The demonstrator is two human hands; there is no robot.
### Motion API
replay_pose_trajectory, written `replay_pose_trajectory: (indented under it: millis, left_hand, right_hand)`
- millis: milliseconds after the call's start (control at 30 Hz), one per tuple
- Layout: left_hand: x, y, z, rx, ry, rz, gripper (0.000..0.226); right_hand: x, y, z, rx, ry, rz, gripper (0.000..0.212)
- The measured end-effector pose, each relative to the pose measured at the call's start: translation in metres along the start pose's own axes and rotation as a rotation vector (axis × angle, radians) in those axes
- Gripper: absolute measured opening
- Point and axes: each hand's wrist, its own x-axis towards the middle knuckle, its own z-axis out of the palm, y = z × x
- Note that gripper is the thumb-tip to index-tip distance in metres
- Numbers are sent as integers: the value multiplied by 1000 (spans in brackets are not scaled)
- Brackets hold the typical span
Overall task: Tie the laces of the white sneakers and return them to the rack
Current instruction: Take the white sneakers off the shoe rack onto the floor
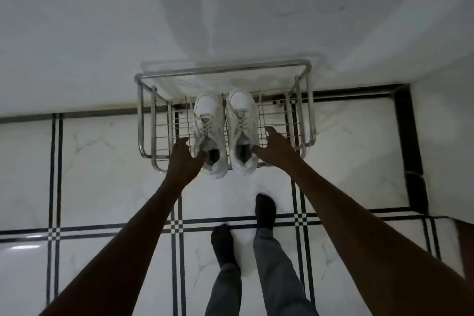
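Two white sneakers (225,133) on the rack (154,120), heels pinched by each hand's fingers (198,158); no readable branding.

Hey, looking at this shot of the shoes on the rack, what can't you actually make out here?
- Lace knots on the left sneaker and right sneaker: head view too dim and soft to tell tied from loose.
- Left hand and right hand: fingertips sit at the shoe collars; whether they grip is unclear.
- Rack: any lower shelf is hidden under its top tier.
- The person's legs: cut off by the bottom edge.
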Motion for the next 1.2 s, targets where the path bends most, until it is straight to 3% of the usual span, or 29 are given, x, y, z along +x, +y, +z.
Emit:
replay_pose_trajectory:
  millis: [100, 300, 533, 633, 833, 1000, 1200]
  left_hand:
    - [20, -13, 12, -58, 3, -112, 73]
    - [31, -26, 22, -313, -186, -189, 56]
    - [12, -22, 26, -337, -123, -94, 49]
    - [-8, -29, 27, -349, -99, -54, 61]
    - [-65, -64, 38, -356, 25, 196, 57]
    - [-118, -110, 62, -355, 57, 221, 50]
    - [-166, -168, 115, -339, 33, 69, 49]
  right_hand:
    - [26, 9, 18, 103, -86, 52, 68]
    - [56, 25, 42, 93, -24, -2, 55]
    - [42, 36, 53, 32, 91, -107, 44]
    - [20, 41, 60, 60, 148, -165, 43]
    - [-41, 63, 81, 212, 300, -426, 53]
    - [-85, 116, 129, 183, 272, -335, 70]
    - [-105, 184, 179, 168, 170, -278, 59]
